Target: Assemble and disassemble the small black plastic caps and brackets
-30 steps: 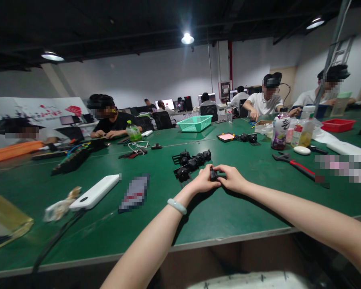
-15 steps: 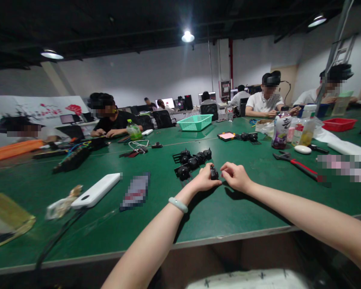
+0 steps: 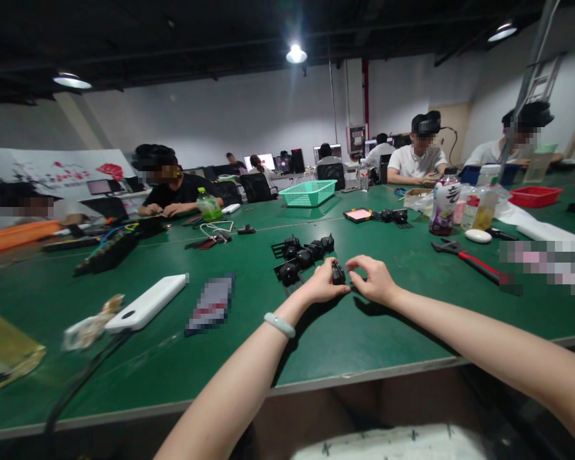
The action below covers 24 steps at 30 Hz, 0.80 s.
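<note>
Checked left hand (image 3: 322,284) first: found closed around a small black part (image 3: 338,273), with thumb on the near side and index finger on the far side, spread only as wide as the part. Cannot tell the placing of the remaining left fingers, mostly hidden. Noted a pale bracelet (image 3: 280,324) on the left wrist.

Checked right hand (image 3: 376,281) next: found holding nothing, with fingers loosely curled and thumb parted from the index finger by a modest gap — turned toward the small black part, just beside it, not touching.

Located the small black part between the two hands, at the left fingertips, over the green table (image 3: 388,345); cannot tell any contact with the tabletop. Located a cluster of black parts (image 3: 304,257) on the table just beyond the left hand, lying close together. Cannot make out finer detail at this size.

Recorded to the right: pliers (image 3: 479,263) with red and black handles, well apart from both hands, and a purple and white bottle (image 3: 444,204) standing upright. Recorded to the left: a white device (image 3: 146,303) with a dark cable (image 3: 84,377). Recorded beyond the cluster — a green basket (image 3: 309,193), well apart from the hands
</note>
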### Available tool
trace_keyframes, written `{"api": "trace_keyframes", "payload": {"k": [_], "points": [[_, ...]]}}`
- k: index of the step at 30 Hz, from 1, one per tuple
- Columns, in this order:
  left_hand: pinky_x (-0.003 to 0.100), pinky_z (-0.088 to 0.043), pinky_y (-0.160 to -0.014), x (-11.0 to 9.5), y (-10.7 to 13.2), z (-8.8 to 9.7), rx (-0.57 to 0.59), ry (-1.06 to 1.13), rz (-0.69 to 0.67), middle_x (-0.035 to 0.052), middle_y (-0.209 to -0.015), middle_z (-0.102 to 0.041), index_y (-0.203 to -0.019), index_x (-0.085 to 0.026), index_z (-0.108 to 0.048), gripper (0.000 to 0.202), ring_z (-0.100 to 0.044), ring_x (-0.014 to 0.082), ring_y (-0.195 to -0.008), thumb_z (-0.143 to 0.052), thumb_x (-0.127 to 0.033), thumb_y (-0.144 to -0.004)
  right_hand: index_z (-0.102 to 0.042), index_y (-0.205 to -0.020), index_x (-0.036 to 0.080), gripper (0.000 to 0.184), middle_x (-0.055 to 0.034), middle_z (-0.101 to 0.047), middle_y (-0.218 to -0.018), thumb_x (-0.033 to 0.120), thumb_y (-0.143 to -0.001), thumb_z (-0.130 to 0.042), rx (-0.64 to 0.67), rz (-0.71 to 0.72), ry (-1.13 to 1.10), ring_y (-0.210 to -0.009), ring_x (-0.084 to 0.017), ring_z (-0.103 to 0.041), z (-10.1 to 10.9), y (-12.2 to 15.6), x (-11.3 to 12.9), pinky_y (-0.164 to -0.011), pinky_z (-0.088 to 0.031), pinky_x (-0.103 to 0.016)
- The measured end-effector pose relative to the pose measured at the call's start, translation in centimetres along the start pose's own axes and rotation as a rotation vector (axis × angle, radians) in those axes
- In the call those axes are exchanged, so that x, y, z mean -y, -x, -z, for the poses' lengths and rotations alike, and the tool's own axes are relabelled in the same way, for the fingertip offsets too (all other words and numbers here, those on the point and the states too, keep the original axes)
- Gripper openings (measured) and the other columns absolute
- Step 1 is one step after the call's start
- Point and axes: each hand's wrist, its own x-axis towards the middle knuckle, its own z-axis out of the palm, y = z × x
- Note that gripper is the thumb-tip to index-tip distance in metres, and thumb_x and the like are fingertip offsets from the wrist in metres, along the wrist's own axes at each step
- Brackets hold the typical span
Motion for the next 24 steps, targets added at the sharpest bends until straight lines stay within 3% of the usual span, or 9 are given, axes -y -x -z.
{"api": "trace_keyframes", "payload": {"k": [2,7,9,12,14,16,18,22,24], "points": [[0.038,-0.040,-0.076,0.02,0.02,0.02,0.003,0.006,0.000,0.0090,-0.094,-0.049,-0.112,-0.014,-0.034,0.069,-0.048,0.0246,-0.089,-0.065,-0.042,-0.057,-0.056,-0.090,0.016,0.023,-0.0064,-0.060,-0.089,0.022,-0.069,-0.050,0.008,0.046,-0.042,-0.082,-0.017,-0.054,0.10,-0.13,0.06,-0.075,-0.041,-0.029],[0.038,-0.039,-0.078,-0.36,0.03,0.19,0.004,0.008,0.015,0.0092,-0.096,-0.048,-0.111,-0.014,-0.034,0.073,-0.047,0.0249,-0.090,-0.068,-0.041,-0.053,-0.055,-0.059,0.016,0.016,-0.0024,-0.056,-0.056,0.020,-0.071,-0.045,0.035,-0.030,-0.001,-0.060,-0.014,-0.053,0.44,0.13,-0.21,-0.061,-0.042,-0.026],[0.038,-0.039,-0.079,-0.56,0.02,0.27,0.004,0.006,0.011,0.0097,-0.098,-0.048,-0.111,-0.014,-0.034,0.071,-0.047,0.0251,-0.092,-0.068,-0.039,-0.054,-0.058,-0.073,0.015,0.013,-0.0046,-0.060,-0.069,0.018,-0.067,-0.047,0.023,-0.024,-0.026,-0.070,-0.016,-0.055,0.32,0.15,-0.45,-0.068,-0.043,-0.028],[0.038,-0.039,-0.079,-0.60,0.04,0.35,0.011,0.005,-0.002,0.0096,-0.098,-0.049,-0.110,-0.014,-0.036,0.066,-0.048,0.0247,-0.091,-0.066,-0.038,-0.056,-0.052,-0.104,0.014,0.042,-0.0094,-0.056,-0.104,0.016,-0.062,-0.052,0.059,0.046,-0.106,-0.096,-0.020,-0.050,-0.03,-0.02,-0.64,-0.085,-0.039,-0.033],[0.038,-0.040,-0.078,-0.46,0.07,0.34,0.022,0.001,-0.002,0.0098,-0.098,-0.049,-0.110,-0.014,-0.035,0.066,-0.048,0.0246,-0.091,-0.065,-0.040,-0.057,-0.054,-0.101,0.016,0.038,-0.0071,-0.058,-0.101,0.017,-0.063,-0.052,0.088,0.058,-0.147,-0.094,-0.019,-0.053,-0.10,-0.08,-0.66,-0.090,-0.036,-0.035],[0.038,-0.040,-0.078,-0.30,0.09,0.30,0.025,-0.003,0.011,0.0103,-0.099,-0.049,-0.112,-0.014,-0.034,0.070,-0.048,0.0249,-0.091,-0.066,-0.041,-0.056,-0.059,-0.087,0.018,0.023,-0.0028,-0.063,-0.082,0.016,-0.067,-0.048,0.071,0.027,-0.162,-0.079,-0.016,-0.058,0.04,-0.01,-0.67,-0.090,-0.036,-0.036],[0.038,-0.039,-0.078,-0.19,0.10,0.23,0.021,-0.002,0.018,0.0107,-0.100,-0.049,-0.113,-0.014,-0.033,0.073,-0.048,0.0252,-0.092,-0.067,-0.042,-0.054,-0.059,-0.083,0.018,0.019,-0.0017,-0.063,-0.075,0.016,-0.069,-0.047,0.038,-0.003,-0.157,-0.074,-0.015,-0.058,0.21,0.06,-0.74,-0.089,-0.037,-0.035],[0.038,-0.039,-0.079,-0.20,0.10,0.21,0.005,0.017,0.003,0.0099,-0.099,-0.049,-0.112,-0.014,-0.035,0.070,-0.048,0.0246,-0.092,-0.067,-0.039,-0.055,-0.049,-0.109,0.016,0.046,-0.0084,-0.054,-0.109,0.017,-0.063,-0.052,0.077,0.020,-0.162,-0.101,-0.020,-0.049,0.08,-0.03,-0.86,-0.089,-0.037,-0.034],[0.038,-0.040,-0.078,-0.30,0.12,0.28,0.006,0.028,0.011,0.0091,-0.096,-0.050,-0.111,-0.014,-0.036,0.068,-0.049,0.0240,-0.090,-0.067,-0.038,-0.056,-0.048,-0.110,0.015,0.047,-0.0089,-0.054,-0.108,0.017,-0.063,-0.052,0.134,0.023,-0.169,-0.099,-0.020,-0.050,-0.06,-0.08,-0.85,-0.086,-0.039,-0.034]]}}
